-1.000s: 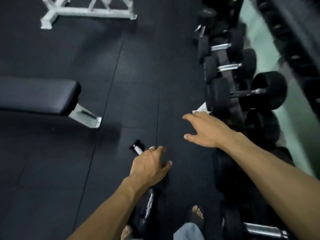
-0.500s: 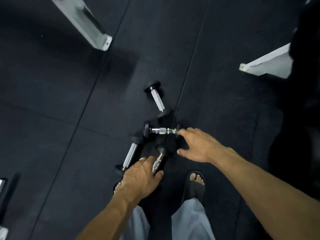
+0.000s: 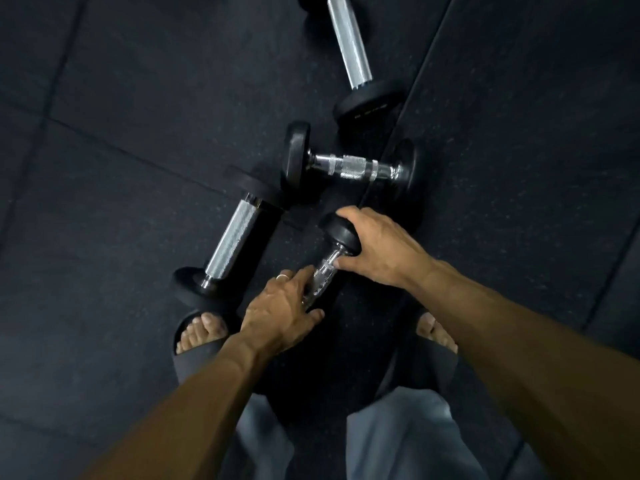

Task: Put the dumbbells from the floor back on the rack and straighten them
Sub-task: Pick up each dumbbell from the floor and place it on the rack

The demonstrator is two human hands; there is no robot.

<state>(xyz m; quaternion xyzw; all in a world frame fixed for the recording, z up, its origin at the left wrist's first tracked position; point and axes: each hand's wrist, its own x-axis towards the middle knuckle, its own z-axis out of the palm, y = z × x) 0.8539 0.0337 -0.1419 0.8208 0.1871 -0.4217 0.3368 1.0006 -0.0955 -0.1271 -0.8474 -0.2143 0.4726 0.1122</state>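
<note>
On dark rubber floor tiles (image 3: 138, 140) — four dumbbells (image 3: 349, 166).

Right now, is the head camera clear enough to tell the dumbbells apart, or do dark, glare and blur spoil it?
Head view: dim, the black heads nearly merging with the dark floor mat; bright glare on the chrome handles sets them apart; wide-angle bending toward the edges; slight softness around the left hand and right hand on the small dumbbell; the top dumbbell is cut off by the frame.

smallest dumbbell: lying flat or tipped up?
Tipped up. The small dumbbell slants, right hand around its top head, left hand on the handle.
</note>
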